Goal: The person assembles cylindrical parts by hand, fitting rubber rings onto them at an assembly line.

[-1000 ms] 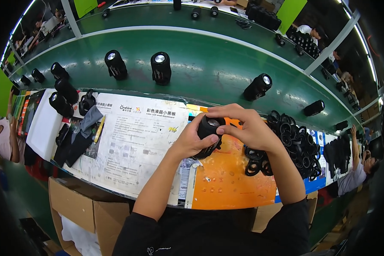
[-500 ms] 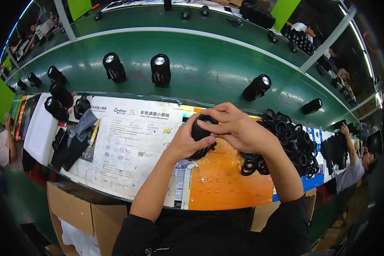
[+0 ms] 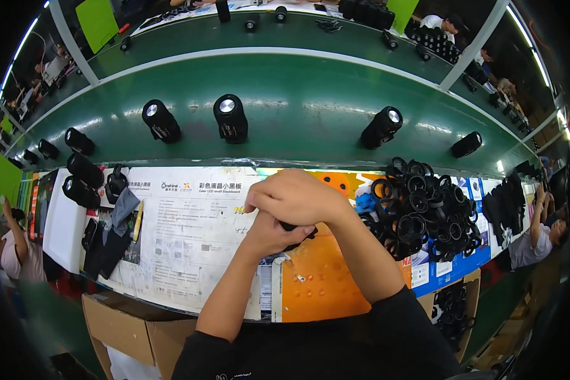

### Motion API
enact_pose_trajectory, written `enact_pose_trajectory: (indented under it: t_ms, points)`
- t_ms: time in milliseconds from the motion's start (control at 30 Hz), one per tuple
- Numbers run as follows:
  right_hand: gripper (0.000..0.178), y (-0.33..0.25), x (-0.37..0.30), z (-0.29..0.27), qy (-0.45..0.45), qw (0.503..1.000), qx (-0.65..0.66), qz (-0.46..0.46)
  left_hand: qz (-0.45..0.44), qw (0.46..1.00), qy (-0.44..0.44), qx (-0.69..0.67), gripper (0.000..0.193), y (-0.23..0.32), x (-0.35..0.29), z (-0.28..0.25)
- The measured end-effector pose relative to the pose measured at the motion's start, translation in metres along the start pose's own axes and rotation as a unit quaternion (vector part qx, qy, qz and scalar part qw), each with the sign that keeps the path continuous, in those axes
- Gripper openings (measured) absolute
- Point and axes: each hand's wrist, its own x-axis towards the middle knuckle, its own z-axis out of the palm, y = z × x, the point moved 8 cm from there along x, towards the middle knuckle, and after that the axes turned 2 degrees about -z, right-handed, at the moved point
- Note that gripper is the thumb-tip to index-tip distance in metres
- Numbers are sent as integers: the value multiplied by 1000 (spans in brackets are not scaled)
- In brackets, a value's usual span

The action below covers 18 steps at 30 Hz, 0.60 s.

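Observation:
Over the bench, my left hand (image 3: 267, 237) is wrapped around a black cylindrical speaker (image 3: 303, 240), its thumb lying across the near side. My right hand (image 3: 301, 197) is closed over the top of the speaker, with its fingers curled down toward the left. Between them the hands hide most of the speaker; only a dark strip shows by the left thumb. An orange sheet (image 3: 323, 285) lies beneath, and a white printed board (image 3: 177, 240) is to the left. Right of my hands is a heap of black rings (image 3: 424, 218).
Several black speakers (image 3: 232, 120) stand on the green conveyor (image 3: 297, 95) beyond the bench. At left lie more speakers (image 3: 82, 190), dark cloth (image 3: 104, 250) and a yellow pen-like tool (image 3: 138, 221). Cardboard boxes (image 3: 117, 326) flank me below. Another person (image 3: 532, 234) works at right.
My right hand has turned and swung left over the speaker's top, covering it. My left hand keeps its hold. The whole view has shifted slightly, showing more of the ring heap and right-hand box.

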Motion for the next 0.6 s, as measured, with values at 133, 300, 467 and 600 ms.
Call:
enact_pose_trajectory:
  t_ms: [133,300,467,600]
  points:
    - [35,-7,-3,-4,35,999,5,18,-1,997,-4,-74,53,-11,-2,-1]
    - [25,49,-67,-33,424,869,250,-40,84,988,68,-111,89,11,7,-19]
    - [56,44,-83,69,216,660,702,159,144,953,73,-255,89,50,22,-28]
    - [43,93,-91,24,360,702,605,104,156,984,21,-82,78,72,46,-50]
